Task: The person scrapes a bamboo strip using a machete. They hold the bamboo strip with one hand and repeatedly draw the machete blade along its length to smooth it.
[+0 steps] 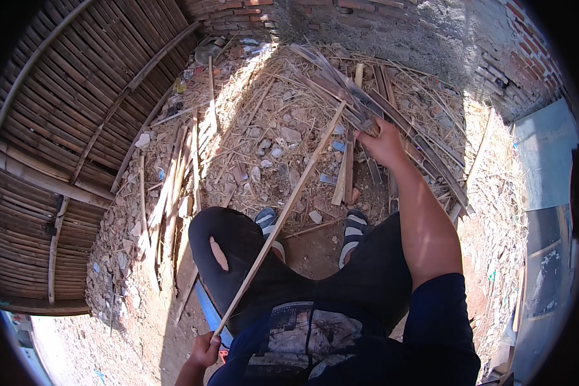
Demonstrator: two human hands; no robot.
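Left hand: My left hand (204, 350), low beside my hip, closes around the near end of a long pale strip (286, 215).
Right hand: My right hand (385, 143) reaches out past my knees, fingers wrapped around a short brown piece (368, 127); what it is, I cannot tell.
Pale strip: It slants across my right-leaning view, over my bent left leg, its far end near my right hand; whether it touches the brown piece is unclear.
Dark lengths: Weathered dark lengths (447, 180) lie crossed in a loose heap ahead and to the right, around and beyond my right hand.
Bundle: Pale lengths (175, 196) rest roughly side by side on the rubble (280, 138) to my left.
Progress: One strip appears to be mid-handling; the side-by-side bundle may be work done and the tangled heap work left, though nothing visible confirms either.
Setting: I sit between a slatted panel (103, 83) and sunlit ground, sandals (352, 235) planted, a brick wall (399, 32) ahead.
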